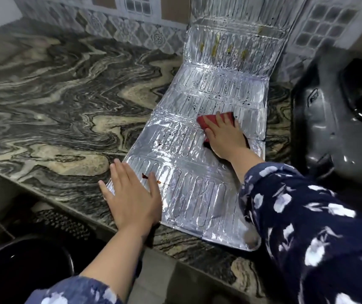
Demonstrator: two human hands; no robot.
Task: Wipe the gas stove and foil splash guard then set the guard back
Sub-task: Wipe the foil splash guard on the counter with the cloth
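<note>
Our left hand [131,196] presses flat, fingers spread, pinning the foil splash guard [197,163] while our right hand [223,137] should rub the red cloth [206,120], pressed under its spread fingers, firmly and evenly.

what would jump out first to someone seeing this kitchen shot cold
The shiny foil splash guard dominates, lying flat across the swirled stone counter with its far end bent up against the tiled wall, yellowish stains there. The right hand presses a red cloth on its middle; the left hand lies flat on its near corner.

Shiny embossed foil guard [199,137]; polished, seemingly stone counter [66,106].
</note>
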